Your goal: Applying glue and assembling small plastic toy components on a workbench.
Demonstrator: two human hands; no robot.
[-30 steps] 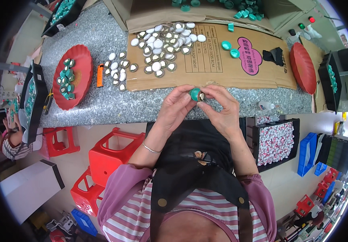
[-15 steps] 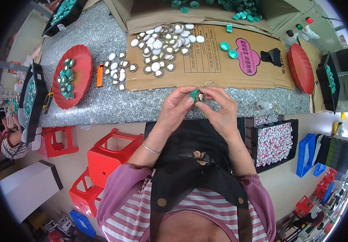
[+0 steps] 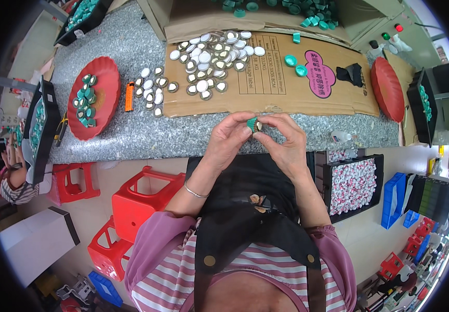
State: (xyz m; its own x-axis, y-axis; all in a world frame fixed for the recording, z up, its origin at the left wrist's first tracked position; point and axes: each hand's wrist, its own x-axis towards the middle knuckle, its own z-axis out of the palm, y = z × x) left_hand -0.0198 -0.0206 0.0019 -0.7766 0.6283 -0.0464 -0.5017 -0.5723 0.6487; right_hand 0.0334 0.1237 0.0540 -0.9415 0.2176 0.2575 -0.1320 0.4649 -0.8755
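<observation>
Just over the front edge of the counter, my left hand [image 3: 225, 139] and my right hand [image 3: 288, 141] meet around one small green ribbed cap [image 3: 252, 123]. Its open side faces right and shows a brown rim with a pale disc. Left thumb and fingers pinch the green wall; the right fingertips press at the brown-rimmed side. Beyond them, many round discs [image 3: 203, 57], white or brown-edged, lie heaped on flattened cardboard [image 3: 266, 96]. Two green cups [image 3: 290, 61] sit farther right on the cardboard. Several filled green caps [image 3: 83, 104] rest in a red scalloped dish [image 3: 109, 104] at left.
An orange lighter-like object [image 3: 129, 97] lies beside the left dish. At right are another red dish [image 3: 388, 86], a small clear bottle [image 3: 340, 137] and a black tray [image 3: 417, 104]. More green cups [image 3: 318, 21] fill the box opening behind. Red stools [image 3: 141, 203] stand below, left.
The cap has turned slightly between my fingers, and less of its green wall shows. Both hands stay in nearly the same place and keep their pinch.
</observation>
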